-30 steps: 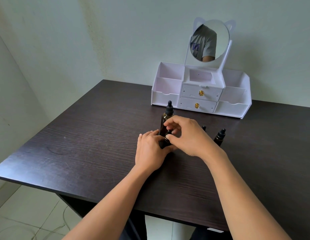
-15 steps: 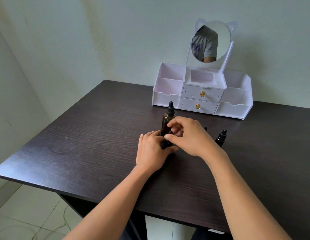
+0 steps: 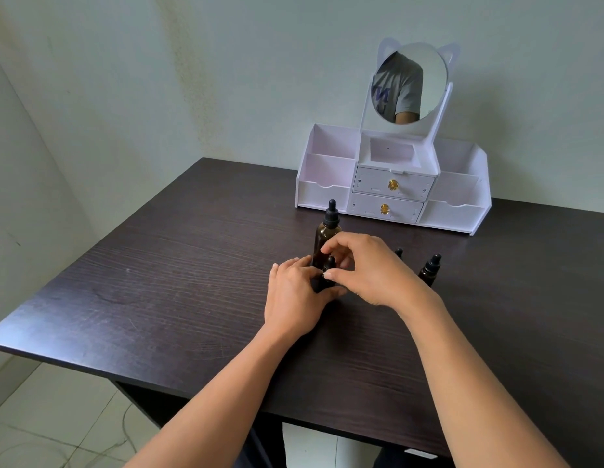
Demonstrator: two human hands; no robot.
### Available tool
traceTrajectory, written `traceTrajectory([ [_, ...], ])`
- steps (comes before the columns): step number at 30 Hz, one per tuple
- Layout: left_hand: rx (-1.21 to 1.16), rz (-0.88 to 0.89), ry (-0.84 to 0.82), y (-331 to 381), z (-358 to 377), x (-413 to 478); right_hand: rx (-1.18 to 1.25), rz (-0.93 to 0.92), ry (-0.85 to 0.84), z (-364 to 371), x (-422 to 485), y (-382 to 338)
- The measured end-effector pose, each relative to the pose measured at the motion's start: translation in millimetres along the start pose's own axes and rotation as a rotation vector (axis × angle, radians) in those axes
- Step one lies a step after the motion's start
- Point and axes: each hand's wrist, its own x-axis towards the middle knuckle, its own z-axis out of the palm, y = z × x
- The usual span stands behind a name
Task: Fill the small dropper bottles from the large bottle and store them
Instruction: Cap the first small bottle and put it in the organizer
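- Pale green plaster wall fills the background, and a corner of light tiled floor [image 3: 40, 417] shows at the lower left, below the table edge.
- Everything I am handling stands on the dark brown wood-grain worktop [image 3: 158, 282].
- My left hand [image 3: 294, 298] lies low on the worktop. Its fingers and thumb are curled round the lower body of a small amber glass dropper bottle [image 3: 328, 270], which stands upright between my two hands.
- Right behind that one stands the large amber glass bottle [image 3: 326, 236], upright, with its black dropper cap on. I cannot tell whether the two bottles touch.
- My right hand [image 3: 371, 268] arches in from the right. Thumb and forefinger pinch the small bottle at its black cap, and the other fingers curl loosely above.
- At the back of the worktop, against the wall and well apart from the bottles, sits a white plastic organiser [image 3: 327, 194]. It has open compartments on both sides and two closed drawers [image 3: 408, 187] with gold knobs in the middle.
- An oval cat-eared mirror [image 3: 429, 79] rises from the organiser's top and reflects a grey T-shirt sleeve and an arm.
- A black dropper tip [image 3: 399, 253] pokes up just behind my right hand; whatever it belongs to is hidden.
- Another small amber dropper bottle with a black cap [image 3: 430, 271] stands upright just beside my right wrist, which hides its base.
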Motion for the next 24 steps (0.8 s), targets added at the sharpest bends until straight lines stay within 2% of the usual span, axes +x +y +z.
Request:
traceTrajectory([
  [8,-0.002,0.030,0.029,1.9,-0.9,-1.3,-0.025,-0.032,-0.092,-1.5,4.7,-1.9],
  [24,0.034,0.031,0.010,1.3,-0.5,-1.5,0.020,0.023,0.082,12.3,7.8,1.0],
])
